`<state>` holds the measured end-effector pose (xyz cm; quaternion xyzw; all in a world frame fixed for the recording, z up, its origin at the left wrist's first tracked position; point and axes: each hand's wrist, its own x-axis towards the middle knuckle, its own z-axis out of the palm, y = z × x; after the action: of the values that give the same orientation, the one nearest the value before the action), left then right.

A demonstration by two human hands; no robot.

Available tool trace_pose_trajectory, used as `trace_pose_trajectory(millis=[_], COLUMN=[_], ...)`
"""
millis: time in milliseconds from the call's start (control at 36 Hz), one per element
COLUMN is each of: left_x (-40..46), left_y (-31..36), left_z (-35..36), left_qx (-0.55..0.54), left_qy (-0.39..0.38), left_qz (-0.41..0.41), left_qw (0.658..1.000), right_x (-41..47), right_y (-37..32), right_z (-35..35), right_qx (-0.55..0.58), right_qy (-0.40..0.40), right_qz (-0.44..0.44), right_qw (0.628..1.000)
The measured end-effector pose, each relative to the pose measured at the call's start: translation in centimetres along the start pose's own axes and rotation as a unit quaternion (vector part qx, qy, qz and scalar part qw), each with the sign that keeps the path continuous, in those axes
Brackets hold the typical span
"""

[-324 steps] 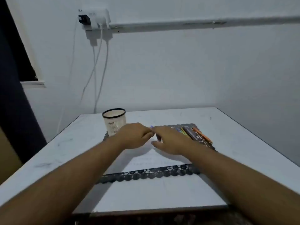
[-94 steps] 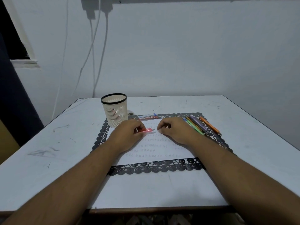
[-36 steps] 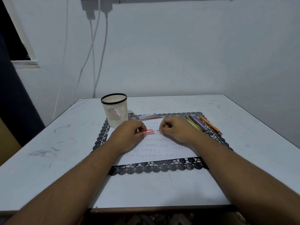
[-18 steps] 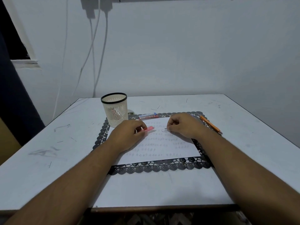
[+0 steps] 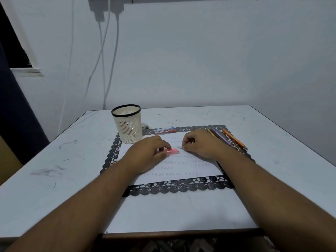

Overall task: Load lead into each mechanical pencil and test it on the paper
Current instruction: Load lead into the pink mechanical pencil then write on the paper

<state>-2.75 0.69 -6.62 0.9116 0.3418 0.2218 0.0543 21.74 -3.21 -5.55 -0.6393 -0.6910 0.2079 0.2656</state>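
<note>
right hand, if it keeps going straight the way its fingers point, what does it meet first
Likely the open end of the pink pencil held in the left hand. The right hand pinches something small aimed at it; depth is unclear.

My table point(image 5: 272, 128) is white and scuffed with dark marks, its far edge against a pale wall point(image 5: 200, 60). A black lace-edged placemat point(image 5: 174, 190) lies in the middle of it, nearer the far edge than the near one. At the mat's far left corner stands a cream mesh cup point(image 5: 128, 124) with a black rim, upright, something reddish showing dimly through its slats. Two white cables point(image 5: 107, 57) hang down the wall behind the table's far left corner, from plugs point(image 5: 105, 10) at the top. A dark window opening point(image 5: 12, 42) shows at left.
</note>
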Motion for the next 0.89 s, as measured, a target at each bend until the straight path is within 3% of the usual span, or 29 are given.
trace_pose_trajectory(millis=[194, 528, 889], left_x=[0.0, -0.8, 0.4], left_y=[0.0, -1.9, -0.3], left_z=[0.0, -1.6, -0.5], left_qx=[0.006, -0.149, -0.067], left_qy=[-0.015, -0.044, -0.042], left_qz=[0.005, -0.065, -0.003], left_qw=[1.0, 0.986, 0.997], right_x=[-0.1, -0.2, 0.8], right_y=[-0.1, -0.1, -0.4], right_z=[0.4, 0.0, -0.1], right_qx=[0.018, 0.038, 0.124], right_qy=[0.012, 0.01, 0.029], right_qz=[-0.004, 0.005, 0.016], right_qw=[1.0, 0.999, 0.992])
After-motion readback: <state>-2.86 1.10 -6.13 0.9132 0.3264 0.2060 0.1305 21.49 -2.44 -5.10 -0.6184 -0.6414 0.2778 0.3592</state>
